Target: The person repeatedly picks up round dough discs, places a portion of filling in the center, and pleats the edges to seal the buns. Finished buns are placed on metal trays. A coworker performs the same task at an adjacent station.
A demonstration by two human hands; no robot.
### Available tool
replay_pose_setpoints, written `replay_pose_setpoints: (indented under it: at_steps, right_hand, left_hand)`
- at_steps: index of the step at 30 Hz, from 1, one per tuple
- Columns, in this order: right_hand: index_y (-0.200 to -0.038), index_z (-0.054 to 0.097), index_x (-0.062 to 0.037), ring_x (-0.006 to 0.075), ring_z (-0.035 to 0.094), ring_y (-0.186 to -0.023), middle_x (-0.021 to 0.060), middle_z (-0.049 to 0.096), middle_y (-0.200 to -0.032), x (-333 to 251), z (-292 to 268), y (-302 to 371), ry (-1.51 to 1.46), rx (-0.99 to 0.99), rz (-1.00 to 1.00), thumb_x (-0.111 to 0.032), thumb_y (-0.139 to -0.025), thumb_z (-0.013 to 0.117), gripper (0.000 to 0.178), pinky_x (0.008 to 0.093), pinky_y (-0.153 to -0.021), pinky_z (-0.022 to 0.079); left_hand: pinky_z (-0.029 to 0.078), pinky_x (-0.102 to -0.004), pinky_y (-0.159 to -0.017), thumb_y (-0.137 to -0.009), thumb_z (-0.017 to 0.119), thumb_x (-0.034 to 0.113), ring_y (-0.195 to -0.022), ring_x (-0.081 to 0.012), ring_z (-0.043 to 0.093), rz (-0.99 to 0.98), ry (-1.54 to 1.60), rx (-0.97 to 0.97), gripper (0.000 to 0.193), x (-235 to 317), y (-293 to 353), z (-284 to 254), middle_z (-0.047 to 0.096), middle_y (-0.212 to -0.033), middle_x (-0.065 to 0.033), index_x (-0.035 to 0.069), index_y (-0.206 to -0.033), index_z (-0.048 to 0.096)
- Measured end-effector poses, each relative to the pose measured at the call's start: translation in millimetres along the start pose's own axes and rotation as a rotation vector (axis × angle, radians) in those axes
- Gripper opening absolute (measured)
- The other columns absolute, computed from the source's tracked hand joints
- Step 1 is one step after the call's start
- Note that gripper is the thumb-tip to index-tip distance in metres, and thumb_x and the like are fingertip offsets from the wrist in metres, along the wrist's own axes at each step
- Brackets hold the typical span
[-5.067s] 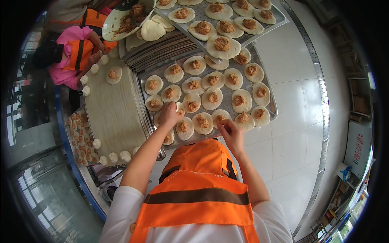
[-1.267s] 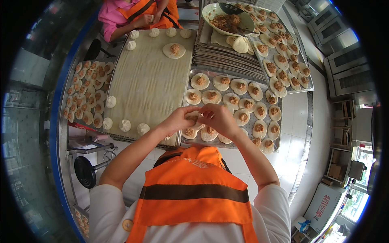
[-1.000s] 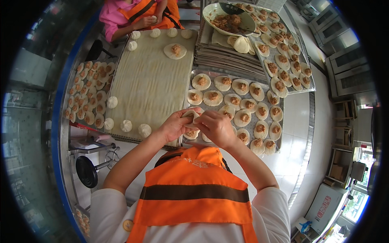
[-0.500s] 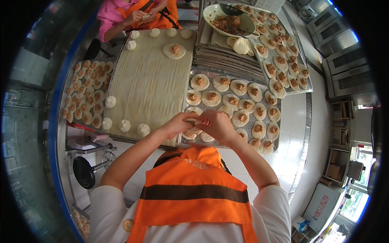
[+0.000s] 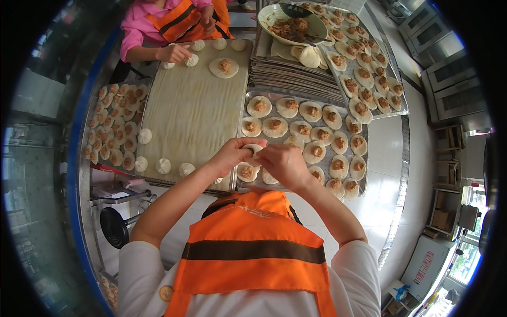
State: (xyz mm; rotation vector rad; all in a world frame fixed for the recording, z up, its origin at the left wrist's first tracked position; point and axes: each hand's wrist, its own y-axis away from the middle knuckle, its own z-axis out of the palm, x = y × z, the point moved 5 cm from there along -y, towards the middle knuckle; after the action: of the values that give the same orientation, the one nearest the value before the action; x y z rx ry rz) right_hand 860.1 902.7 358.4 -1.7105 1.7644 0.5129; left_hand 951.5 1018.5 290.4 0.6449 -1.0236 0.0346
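Over the left edge of the tray of filled wrappers, my left hand (image 5: pixel 232 157) and my right hand (image 5: pixel 285 165) meet at the fingertips. A partly gathered dough bun (image 5: pixel 255 148) sits between them. My left fingers curl round it, and my right fingers pinch its edge. Round dough wrappers topped with orange-brown filling (image 5: pixel 315 152) lie in rows on the metal tray (image 5: pixel 343 142) under and beside my hands. To the left, a cloth-lined tray (image 5: pixel 193 111) carries pleated buns (image 5: pixel 186 169) along its edges and one flat filled wrapper (image 5: pixel 224 67) near the far end.
Across the cloth-lined tray, a person in pink sleeves (image 5: pixel 138 31) reaches to a bun at its far left corner. A bowl of filling (image 5: pixel 292 25) stands on stacked trays (image 5: pixel 296 74). More filled wrappers lie on a right tray (image 5: pixel 372 79) and a left tray (image 5: pixel 117 119).
The other person's hands have parted, one coming down to a bun at the cloth-lined tray's far left corner. My hands stay nearly in place, fingers shifting round the bun, which shows more.
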Motion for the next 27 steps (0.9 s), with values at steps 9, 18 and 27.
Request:
replay_pose_setpoints:
  at_steps: [9,18,27]
  right_hand:
    - [-0.092,0.068,-0.0064,0.0248,0.066,-0.077,0.0073,0.066,-0.081,-0.1,20.0,-9.3,-0.019,-0.17,-0.019,-0.01,-0.077,0.075,0.018,0.0358,-0.067,0.054]
    - [-0.096,0.069,0.0018,0.0103,0.065,-0.07,0.0083,0.071,-0.08,10.3,-5.7,-24.5,-0.345,-0.124,0.35,-0.013,-0.08,0.077,0.024,0.0243,-0.063,0.052]
    - [-0.088,0.068,-0.0017,0.0152,0.064,-0.067,0.0035,0.067,-0.076,-26.0,18.0,-16.7,-0.039,0.09,0.004,-0.007,-0.075,0.079,0.018,0.0304,-0.06,0.051]
  left_hand:
    - [0.048,-0.0252,-0.075,-0.089,0.05,0.002,-0.082,-0.0082,0.062,-0.054,-0.328,0.056,0.029,-13.2,1.6,-5.3,0.069,-0.091,-0.0018,0.001,-0.111,0.069]
    - [0.047,-0.0296,-0.089,-0.101,0.045,0.024,-0.101,-0.0099,0.058,-0.055,0.232,-0.232,0.04,12.3,5.6,-10.0,0.059,-0.12,-0.002,0.006,-0.136,0.052]
    - [0.052,-0.0288,-0.071,-0.103,0.031,0.056,-0.078,-0.0142,0.063,0.089,0.556,0.427,0.064,-43.4,-2.6,-4.4,0.065,-0.088,-0.0063,0.002,-0.099,0.065]
